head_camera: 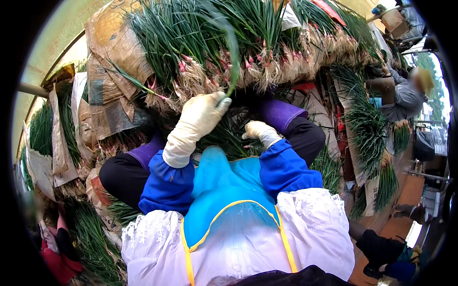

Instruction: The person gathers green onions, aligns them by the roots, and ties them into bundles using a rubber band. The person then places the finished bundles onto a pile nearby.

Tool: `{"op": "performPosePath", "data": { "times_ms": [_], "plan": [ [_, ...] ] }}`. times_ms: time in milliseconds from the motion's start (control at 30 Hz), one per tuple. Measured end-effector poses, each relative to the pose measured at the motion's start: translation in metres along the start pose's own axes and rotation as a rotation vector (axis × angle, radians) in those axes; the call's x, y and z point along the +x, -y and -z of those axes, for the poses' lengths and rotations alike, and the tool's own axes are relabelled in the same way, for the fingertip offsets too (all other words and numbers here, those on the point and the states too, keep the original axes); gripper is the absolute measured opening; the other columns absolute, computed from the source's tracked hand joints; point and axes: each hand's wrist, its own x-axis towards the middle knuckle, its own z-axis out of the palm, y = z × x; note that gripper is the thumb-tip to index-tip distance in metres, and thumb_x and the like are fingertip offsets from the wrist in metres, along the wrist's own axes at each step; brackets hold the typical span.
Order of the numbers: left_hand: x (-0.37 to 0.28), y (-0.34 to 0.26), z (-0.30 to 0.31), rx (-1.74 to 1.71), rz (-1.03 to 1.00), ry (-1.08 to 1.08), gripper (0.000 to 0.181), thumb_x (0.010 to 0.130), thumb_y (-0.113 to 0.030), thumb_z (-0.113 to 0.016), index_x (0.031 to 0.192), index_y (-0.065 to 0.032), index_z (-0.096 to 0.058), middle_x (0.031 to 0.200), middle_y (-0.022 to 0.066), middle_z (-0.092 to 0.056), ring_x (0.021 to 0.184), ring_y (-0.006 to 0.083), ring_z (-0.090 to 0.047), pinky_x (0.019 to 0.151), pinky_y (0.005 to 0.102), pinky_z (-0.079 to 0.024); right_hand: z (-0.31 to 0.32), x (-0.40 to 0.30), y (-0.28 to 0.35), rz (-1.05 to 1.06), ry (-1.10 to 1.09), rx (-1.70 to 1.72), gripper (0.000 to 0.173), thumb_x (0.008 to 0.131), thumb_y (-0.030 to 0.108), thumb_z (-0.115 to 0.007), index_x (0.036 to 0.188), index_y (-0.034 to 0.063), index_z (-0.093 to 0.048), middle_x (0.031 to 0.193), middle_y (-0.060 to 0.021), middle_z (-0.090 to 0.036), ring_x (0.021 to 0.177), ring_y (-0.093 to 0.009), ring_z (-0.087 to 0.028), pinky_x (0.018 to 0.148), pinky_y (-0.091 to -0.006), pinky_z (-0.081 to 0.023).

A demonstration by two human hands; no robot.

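My left hand (204, 113), in a pale glove, is raised before the heaped green plants and pinches a long green leaf (234, 68) between thumb and fingers. The leaf arcs upward, partly blurred. Farther right and lower, above my lap, is my right hand (258, 131), also gloved, its fingers curled; whether anything lies in them cannot be told. Ahead lies a thick row of allium plants (179, 32) with pinkish bulbs and pale stringy roots (195, 73) turned towards me. More loose green leaves (229, 137) lie between my knees, below both hands.
Worn woven sacking (114, 64) covers plants at the left. More bundles (365, 121) lie along the right. A person in grey (406, 93) sits at the far right, another person (386, 254) is at the lower right, and a person in red (59, 257) is at the lower left.
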Motion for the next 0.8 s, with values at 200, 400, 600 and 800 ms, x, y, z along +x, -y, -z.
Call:
{"op": "performPosePath", "data": {
  "times_ms": [200,400,600,800],
  "plan": [
    [-0.019,-0.143,0.030,0.601,-0.585,0.310,0.017,0.084,-0.021,-0.047,0.083,-0.0080,-0.058,0.060,0.0093,-0.056,0.054,0.0233,-0.057,0.049,0.0362,-0.044,0.052,-0.018,-0.010,-0.059,-0.279,0.488,0.024,0.085,0.025,-0.054,0.096,0.0045,-0.059,0.072,-0.0047,-0.059,0.065,-0.014,-0.055,0.063,-0.0278,-0.045],
    [-0.017,-0.146,0.025,0.600,-0.717,0.267,0.014,0.084,-0.019,-0.052,0.082,-0.0066,-0.058,0.058,0.0069,-0.053,0.051,0.0167,-0.053,0.046,0.0322,-0.042,0.120,0.035,0.001,0.127,-0.747,0.356,0.032,0.084,0.035,-0.055,0.096,0.0058,-0.060,0.072,-0.0072,-0.060,0.064,-0.013,-0.055,0.064,-0.0284,-0.045],
    [0.002,-0.114,0.068,0.383,-0.528,-0.078,0.012,0.084,-0.017,-0.056,0.082,-0.0052,-0.057,0.056,0.0046,-0.049,0.048,0.0101,-0.049,0.044,0.0281,-0.039,0.221,0.093,0.013,-0.263,-0.813,0.318,0.064,0.070,0.060,-0.056,0.099,0.0026,-0.060,0.099,-0.0180,-0.061,0.095,-0.031,-0.057,0.080,-0.0411,-0.046],
    [0.044,0.068,0.016,-1.170,0.449,-0.355,0.012,0.082,-0.016,-0.060,0.092,-0.0093,-0.063,0.070,0.0000,-0.062,0.041,0.0036,-0.044,0.032,0.0180,-0.033,0.224,0.095,0.038,0.061,-0.628,0.899,0.032,0.079,0.036,-0.059,0.081,0.0042,-0.062,0.071,-0.0087,-0.060,0.061,-0.021,-0.058,0.058,-0.0315,-0.049]
  ]
}}
